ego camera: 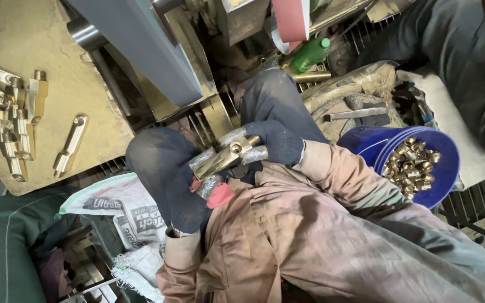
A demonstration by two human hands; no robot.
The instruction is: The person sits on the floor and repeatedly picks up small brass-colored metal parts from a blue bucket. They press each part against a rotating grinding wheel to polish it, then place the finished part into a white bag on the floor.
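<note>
both hands wear dark, grimy gloves with tape-wrapped fingertips, and between them they hold one brass fitting point(228, 157), a short angular piece with a round opening on top. the left hand point(166, 177) is closed under and around its lower end, the glove bulky enough that the fingers themselves are hard to make out. the right hand point(273, 141) pinches the upper end, its grip closed on the brass, taped fingertips point(254, 155) touching the metal. the fitting sits in front of the person's chest, above the tan sleeves point(332, 168).

to the right, well apart from the hands, a blue bucket point(447, 163) holds a heap of small brass parts point(411, 163); the bucket's far wall is partly hidden behind the sleeve. on the left, a dusty table point(7, 56) carries a row of longer brass pieces point(7, 126), cut off at the frame edge, and one lying alone point(69, 145). a grey machine arm point(141, 47) crosses above. a green bottle point(310, 54) lies behind it, half covered. a printed white sack point(124, 213) lies below the left hand.
</note>
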